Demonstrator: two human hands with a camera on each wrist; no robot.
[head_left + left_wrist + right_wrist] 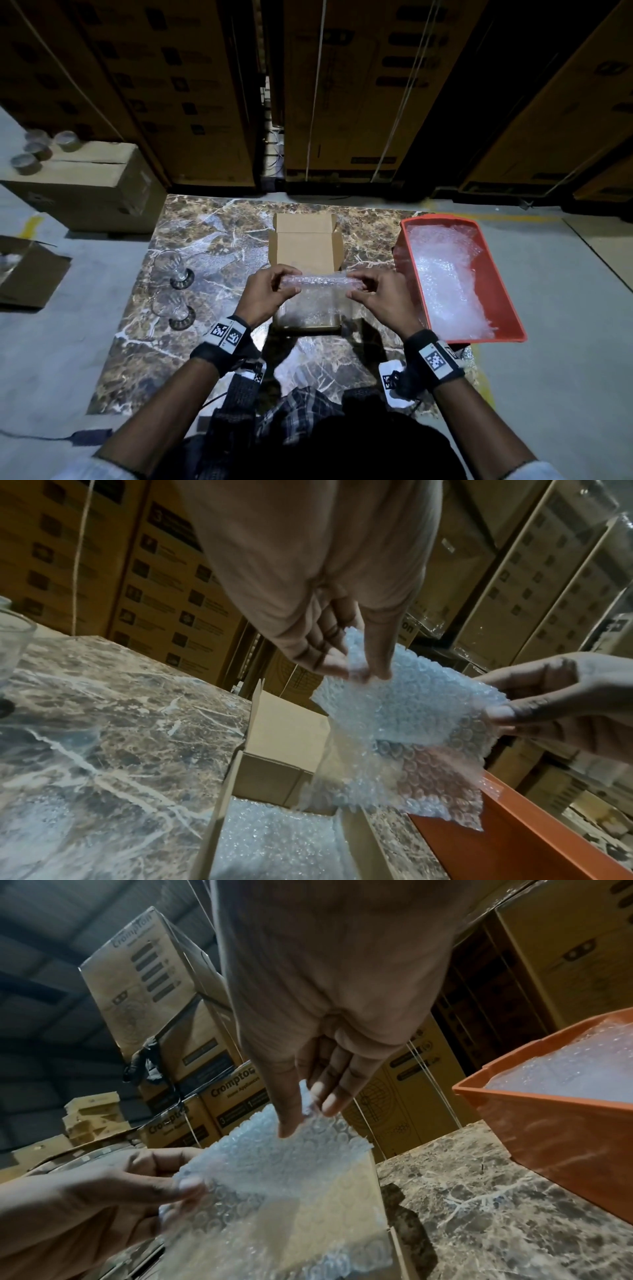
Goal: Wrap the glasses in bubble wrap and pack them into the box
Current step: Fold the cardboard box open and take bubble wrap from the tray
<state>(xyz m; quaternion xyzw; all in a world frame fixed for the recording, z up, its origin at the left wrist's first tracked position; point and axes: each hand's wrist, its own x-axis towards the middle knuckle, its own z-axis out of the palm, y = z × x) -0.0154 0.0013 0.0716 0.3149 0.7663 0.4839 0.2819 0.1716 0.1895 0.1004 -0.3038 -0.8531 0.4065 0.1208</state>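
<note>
Stacked cartons [191, 85] rise behind a marble-patterned bench [219, 233]. On it an open box [306, 245] sits in the middle, with bubble wrap lying inside it in the left wrist view. Above the box, the left hand [265, 296] and right hand [380, 298] each pinch one end of a wrap sheet [317, 284], fingers [329, 661] and thumb closed on its top edge, so it hangs between them. Two glasses [173, 269] stand left of the box. A red tray [503, 294] of more wrap sits to the right.
</note>
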